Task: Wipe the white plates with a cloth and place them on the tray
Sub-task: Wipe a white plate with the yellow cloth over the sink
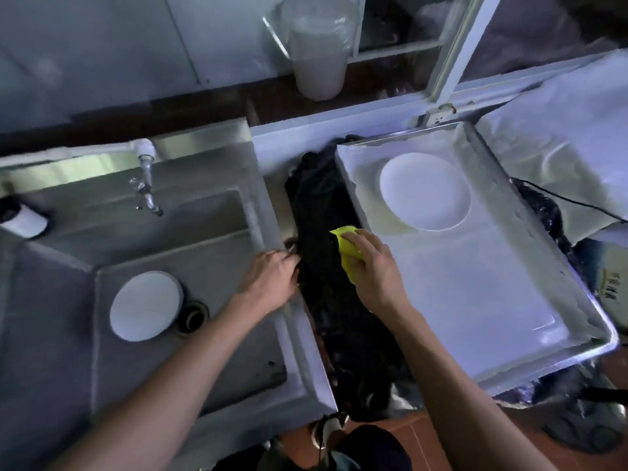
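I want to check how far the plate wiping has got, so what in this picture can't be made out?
- Left hand, head view: fingertips blurred against the dark cloth, so any grip is unclear.
- Yellow cloth: mostly covered by the right hand.
- Plate in the sink and plate on the tray: dim light, wet or wiped cannot be told.
- Drain: partly behind that plate.

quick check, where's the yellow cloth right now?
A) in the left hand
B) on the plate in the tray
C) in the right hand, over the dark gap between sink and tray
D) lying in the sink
C: the right hand grips the yellow cloth over the dark gap, between the sink and the tray; the left hand holds no cloth.
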`<state>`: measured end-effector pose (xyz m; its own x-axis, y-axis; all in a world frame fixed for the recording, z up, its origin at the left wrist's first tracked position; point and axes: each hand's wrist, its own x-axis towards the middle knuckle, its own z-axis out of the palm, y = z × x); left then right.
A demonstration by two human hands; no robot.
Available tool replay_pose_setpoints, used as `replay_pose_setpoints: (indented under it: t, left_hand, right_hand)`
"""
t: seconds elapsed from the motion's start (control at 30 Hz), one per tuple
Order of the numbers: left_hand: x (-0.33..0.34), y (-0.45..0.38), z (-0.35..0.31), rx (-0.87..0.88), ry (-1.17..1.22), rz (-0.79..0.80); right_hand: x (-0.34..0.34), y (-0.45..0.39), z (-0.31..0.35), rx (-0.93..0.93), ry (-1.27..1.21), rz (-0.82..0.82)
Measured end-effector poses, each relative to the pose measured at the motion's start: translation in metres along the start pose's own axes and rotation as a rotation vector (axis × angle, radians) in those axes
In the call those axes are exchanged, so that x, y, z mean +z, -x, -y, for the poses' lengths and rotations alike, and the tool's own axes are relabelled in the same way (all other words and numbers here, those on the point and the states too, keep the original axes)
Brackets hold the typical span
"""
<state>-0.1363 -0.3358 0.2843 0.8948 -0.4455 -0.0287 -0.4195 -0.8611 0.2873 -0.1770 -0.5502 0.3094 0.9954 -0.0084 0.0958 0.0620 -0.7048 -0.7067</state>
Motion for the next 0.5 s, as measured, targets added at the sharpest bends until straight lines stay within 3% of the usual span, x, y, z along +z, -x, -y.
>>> replay_pose_setpoints:
  t: [0.17,0.5]
  left_hand:
    - [-0.013,0.078,0.086,-0.182,-0.09,0.082]
    - [-0.004,0.22,0.238,-0.554,0.044,0.144]
  right_hand:
    - [0.079,-0.005,0.069,-0.121,0.014,0.172]
    - [0.242,0.0,0.19,-0.232,0.025,0.438]
